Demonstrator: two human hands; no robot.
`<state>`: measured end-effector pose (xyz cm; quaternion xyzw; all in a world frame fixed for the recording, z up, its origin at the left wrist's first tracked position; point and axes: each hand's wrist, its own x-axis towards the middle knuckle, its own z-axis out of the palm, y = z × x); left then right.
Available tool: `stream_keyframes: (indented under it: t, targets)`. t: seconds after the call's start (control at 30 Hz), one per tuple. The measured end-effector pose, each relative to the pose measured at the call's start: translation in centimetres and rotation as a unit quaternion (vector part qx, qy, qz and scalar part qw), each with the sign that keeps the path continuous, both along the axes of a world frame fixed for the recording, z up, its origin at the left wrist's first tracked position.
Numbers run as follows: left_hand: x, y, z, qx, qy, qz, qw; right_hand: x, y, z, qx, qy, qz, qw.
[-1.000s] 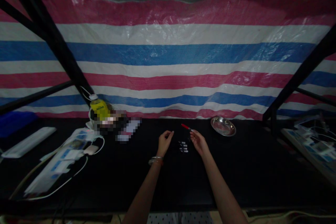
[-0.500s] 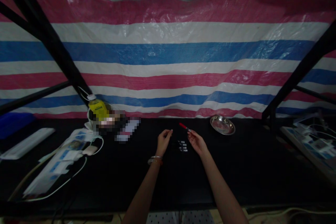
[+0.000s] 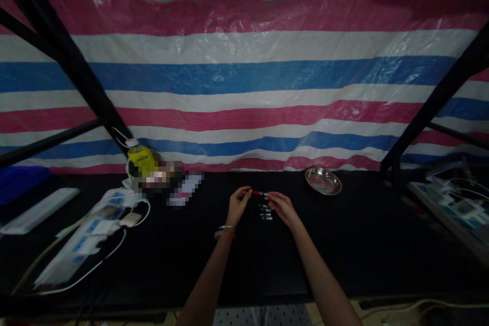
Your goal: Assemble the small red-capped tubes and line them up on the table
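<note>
1. Red pen (image 3: 258, 193): held roughly level between both hands over the black table (image 3: 367, 244).
2. Left hand (image 3: 237, 205): thumb and fingertips pinched together on its red end.
3. Right hand (image 3: 283, 207): fingertips clamped on its other end.
4. Dark, silver-marked pieces (image 3: 266, 217), probably more pens though dimly seen, lie in a row just nearer the person.
5. Metal dish (image 3: 323, 181): near the right hand, farther right.
</note>
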<state>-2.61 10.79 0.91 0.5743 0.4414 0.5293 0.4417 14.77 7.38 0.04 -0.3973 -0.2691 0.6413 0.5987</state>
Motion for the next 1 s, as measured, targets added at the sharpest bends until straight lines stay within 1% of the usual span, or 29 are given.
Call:
stream_keyframes:
  t: [0.13, 0.23, 0.33, 0.4, 0.47, 0.53, 0.67, 0.73, 0.8, 0.9, 1.0]
  targets:
    - [-0.1, 0.2, -0.2, 0.001, 0.006, -0.016, 1.000, -0.1, -0.1, -0.1, 0.023, -0.031, 0.006, 0.999]
    - [-0.2, 0.4, -0.5, 0.002, 0.011, -0.017, 1.000, 0.1, 0.0, 0.1, 0.051, -0.042, -0.012, 0.998]
    - [-0.2, 0.5, -0.5, 0.023, 0.020, -0.002, 1.000, 0.4, 0.2, 0.4, 0.081, -0.077, -0.065, 0.992]
    - [-0.2, 0.5, -0.6, 0.036, 0.030, 0.004, 0.999, 0.5, 0.1, 0.6, 0.101, -0.124, -0.121, 0.980]
    - [-0.2, 0.6, -0.7, 0.039, 0.045, 0.004, 0.998, 0.7, 0.0, 0.7, 0.124, -0.185, -0.178, 0.959]
    - [-0.2, 0.7, -1.0, 0.037, 0.061, 0.005, 0.997, 0.9, -0.2, 0.6, 0.136, -0.249, -0.214, 0.935]
    - [-0.3, 0.9, -1.7, 0.032, 0.085, 0.010, 0.996, 1.3, -0.5, 0.2, 0.112, -0.359, -0.217, 0.901]
    - [-0.2, 1.0, -2.0, 0.035, 0.102, 0.004, 0.994, 1.6, -0.7, 0.1, 0.093, -0.414, -0.219, 0.879]
    - [-0.2, 1.0, -2.1, 0.040, 0.118, -0.002, 0.992, 1.8, -0.8, 0.1, 0.065, -0.483, -0.220, 0.845]
    - [-0.1, 1.0, -2.2, 0.041, 0.130, 0.004, 0.991, 2.1, -1.0, 0.2, 0.013, -0.581, -0.217, 0.785]
    - [-0.2, 1.0, -2.3, 0.041, 0.132, 0.000, 0.990, 2.2, -1.0, 0.2, -0.017, -0.642, -0.221, 0.734]
